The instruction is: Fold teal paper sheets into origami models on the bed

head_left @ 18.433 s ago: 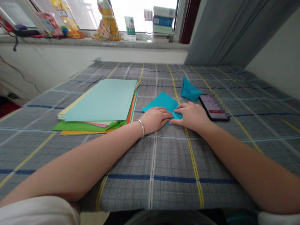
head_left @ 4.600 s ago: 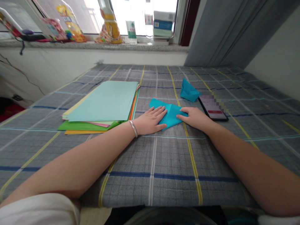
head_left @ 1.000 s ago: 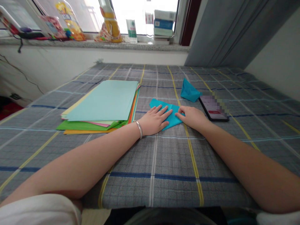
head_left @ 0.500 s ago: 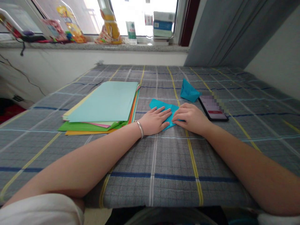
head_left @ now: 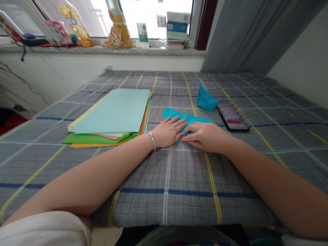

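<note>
A folded sheet of blue paper (head_left: 190, 118) lies flat on the cloth in front of me, its upper edge showing above both hands. My left hand (head_left: 169, 132), with a silver bangle at the wrist, rests flat on the left part of the paper, fingers spread. At the paper's near edge, my right hand (head_left: 202, 136) has its fingers bent and drawn together on the sheet, the fingertips close to my left thumb. Much of the paper's near part is hidden under the right hand. Behind it stands a folded blue paper shape (head_left: 205, 99) with a raised point.
A stack of coloured paper (head_left: 115, 109) lies to the left, pale blue on top. A phone (head_left: 232, 118) lies to the right, beside the blue shape. The plaid tablecloth (head_left: 164, 177) covers the table. Bottles, boxes and packets line the windowsill (head_left: 153, 51) beyond.
My right hand has moved from the paper's right corner leftward and nearer to me, along the near edge. The paper's right end now shows beyond it. My left hand stays flat.
</note>
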Available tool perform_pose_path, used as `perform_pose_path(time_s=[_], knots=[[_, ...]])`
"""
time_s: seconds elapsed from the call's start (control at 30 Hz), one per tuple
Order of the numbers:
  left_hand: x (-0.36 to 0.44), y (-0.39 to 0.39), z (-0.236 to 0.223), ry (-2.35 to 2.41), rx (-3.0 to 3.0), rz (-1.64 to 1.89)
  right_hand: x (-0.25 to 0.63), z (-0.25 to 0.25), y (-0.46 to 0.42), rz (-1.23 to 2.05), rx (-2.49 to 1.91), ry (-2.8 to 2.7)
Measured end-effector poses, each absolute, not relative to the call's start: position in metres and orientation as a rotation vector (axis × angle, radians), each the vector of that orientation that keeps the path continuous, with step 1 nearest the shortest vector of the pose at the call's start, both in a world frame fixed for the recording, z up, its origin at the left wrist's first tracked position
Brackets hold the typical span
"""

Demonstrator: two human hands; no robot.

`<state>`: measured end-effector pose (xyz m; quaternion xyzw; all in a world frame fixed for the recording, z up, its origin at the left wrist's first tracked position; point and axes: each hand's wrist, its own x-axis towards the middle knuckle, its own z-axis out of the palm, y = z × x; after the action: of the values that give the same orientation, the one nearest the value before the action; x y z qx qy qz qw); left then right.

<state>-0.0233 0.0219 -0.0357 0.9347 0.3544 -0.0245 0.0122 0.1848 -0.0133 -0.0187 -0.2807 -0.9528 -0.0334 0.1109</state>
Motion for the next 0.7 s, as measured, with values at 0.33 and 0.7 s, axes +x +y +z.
perform_pose_path(time_s=[0.33,0.7], knots=[[-0.03,0.025,-0.029,1.059,2.849,-0.187,0.187,-0.018,-0.011,0.035,-0.813,-2.79],[-0.035,0.029,-0.02,1.018,2.759,-0.297,0.186,-0.015,-0.011,0.063,-0.821,-2.802]])
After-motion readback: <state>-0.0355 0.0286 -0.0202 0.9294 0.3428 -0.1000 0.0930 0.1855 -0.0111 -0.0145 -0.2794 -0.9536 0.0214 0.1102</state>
